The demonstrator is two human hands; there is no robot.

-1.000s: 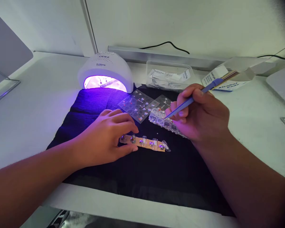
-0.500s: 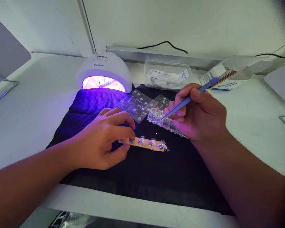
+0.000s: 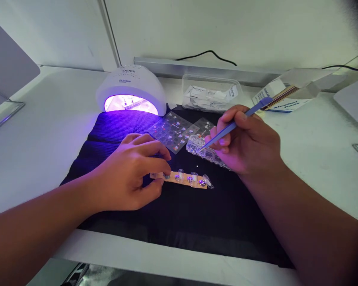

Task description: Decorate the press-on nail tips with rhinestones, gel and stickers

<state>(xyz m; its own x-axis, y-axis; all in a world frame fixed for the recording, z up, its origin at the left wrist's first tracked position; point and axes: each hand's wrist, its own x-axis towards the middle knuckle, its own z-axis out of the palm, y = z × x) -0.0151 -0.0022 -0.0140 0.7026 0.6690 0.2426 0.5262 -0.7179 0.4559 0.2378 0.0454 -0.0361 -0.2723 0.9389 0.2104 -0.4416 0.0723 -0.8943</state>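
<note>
My left hand [image 3: 134, 172] is closed at the fingertips, thumb and index finger pinching the left part of a tan strip [image 3: 183, 181]. Along that strip sit clear nail tips [image 3: 193, 179] on round metal studs; the rightmost nail tip is tilted. In my right hand [image 3: 247, 139] are slim blue tweezers [image 3: 231, 128], held like a pen, pointing down and left. Their tip is over a clear compartment box [image 3: 209, 154] with tiny shiny pieces in it, partly hidden behind my right hand. Whether the tip holds a piece is too small to tell.
A white nail lamp [image 3: 131, 85] glows purple at the back left. Sticker sheets [image 3: 174, 133] lie on the black mat [image 3: 179, 222]. Behind them stand a clear tub [image 3: 211, 103] of alcohol pad packets and an open alcohol pads box [image 3: 292, 105].
The tweezers' tip has shifted slightly left over the compartment box, along with my right hand. My left hand keeps its pinch on the strip.
</note>
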